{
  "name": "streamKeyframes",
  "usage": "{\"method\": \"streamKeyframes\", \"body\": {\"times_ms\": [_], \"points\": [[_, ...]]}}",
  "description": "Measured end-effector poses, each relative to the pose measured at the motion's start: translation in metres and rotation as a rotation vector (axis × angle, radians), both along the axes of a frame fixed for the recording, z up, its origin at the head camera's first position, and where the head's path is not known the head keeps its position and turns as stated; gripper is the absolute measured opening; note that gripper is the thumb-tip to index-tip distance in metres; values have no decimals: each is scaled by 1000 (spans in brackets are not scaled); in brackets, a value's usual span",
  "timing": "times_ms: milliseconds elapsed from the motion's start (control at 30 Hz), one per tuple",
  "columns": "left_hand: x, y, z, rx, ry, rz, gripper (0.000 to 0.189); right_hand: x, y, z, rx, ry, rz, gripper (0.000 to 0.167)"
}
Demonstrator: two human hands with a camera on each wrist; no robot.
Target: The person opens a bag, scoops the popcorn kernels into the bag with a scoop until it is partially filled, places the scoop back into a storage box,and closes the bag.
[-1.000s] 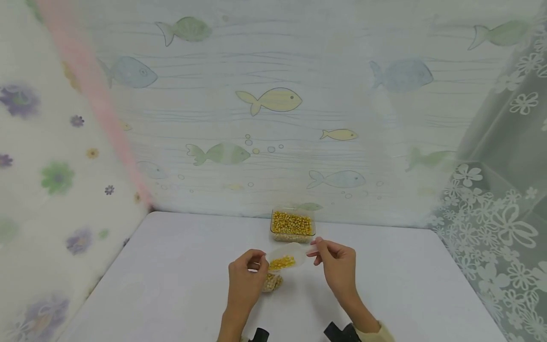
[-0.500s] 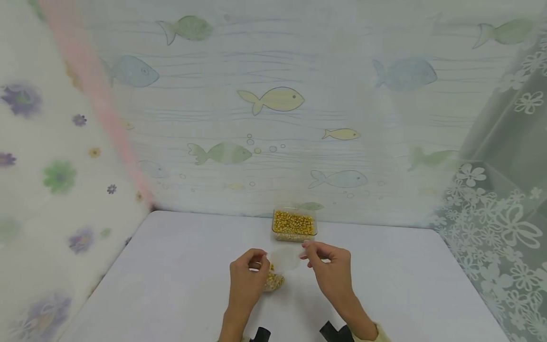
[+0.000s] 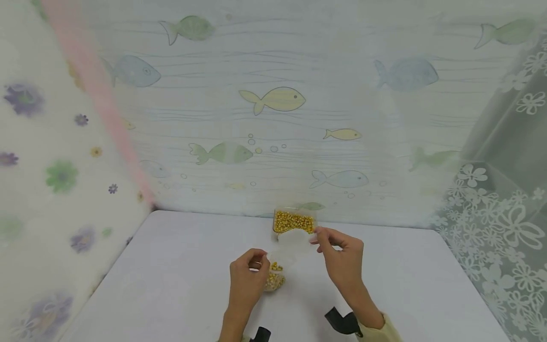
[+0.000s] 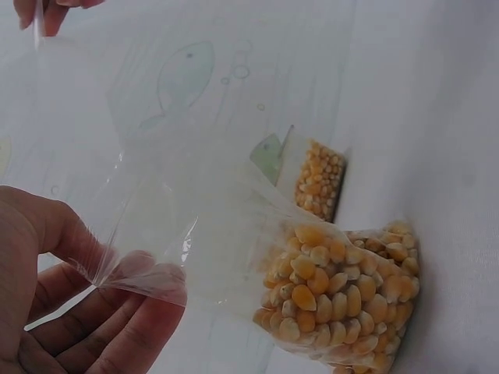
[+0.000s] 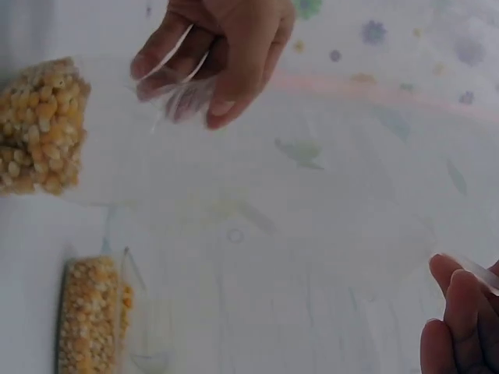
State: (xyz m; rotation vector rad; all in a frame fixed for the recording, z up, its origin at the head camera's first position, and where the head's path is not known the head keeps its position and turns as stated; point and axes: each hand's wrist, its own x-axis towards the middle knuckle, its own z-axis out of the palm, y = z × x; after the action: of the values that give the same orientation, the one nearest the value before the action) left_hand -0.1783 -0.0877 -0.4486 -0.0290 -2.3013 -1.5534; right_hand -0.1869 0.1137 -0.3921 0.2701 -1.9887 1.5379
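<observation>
Half a second on, the right hand (image 3: 345, 256) has drawn the scoop (image 3: 295, 236) back from the bag (image 4: 218, 241) toward the box (image 3: 274, 227). Hands apart, the right pinches the scoop, bowl pointing left, long axis crosswise; the left hand (image 3: 251, 275) pinches the bag. That stands on the surface (image 3: 171, 275), corn (image 4: 343, 296) low, long axis upright, mouth seemingly up, though clear film obscures it. Behind, the box sits near the far edge; the surface runs wide both ways.
</observation>
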Motion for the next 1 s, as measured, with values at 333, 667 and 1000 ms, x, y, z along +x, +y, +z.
{"method": "streamKeyframes", "body": {"times_ms": [333, 667, 1000], "points": [[-1, 1, -1, 7, -7, -3, 8, -37, 6, -42, -1, 46, -82, 13], [-1, 0, 0, 11, 3, -8, 8, -60, 17, -67, 97, 145, -106, 15], [1, 0, 1, -1, -1, -5, 8, -71, 21, -76, 364, 159, -236, 9]]}}
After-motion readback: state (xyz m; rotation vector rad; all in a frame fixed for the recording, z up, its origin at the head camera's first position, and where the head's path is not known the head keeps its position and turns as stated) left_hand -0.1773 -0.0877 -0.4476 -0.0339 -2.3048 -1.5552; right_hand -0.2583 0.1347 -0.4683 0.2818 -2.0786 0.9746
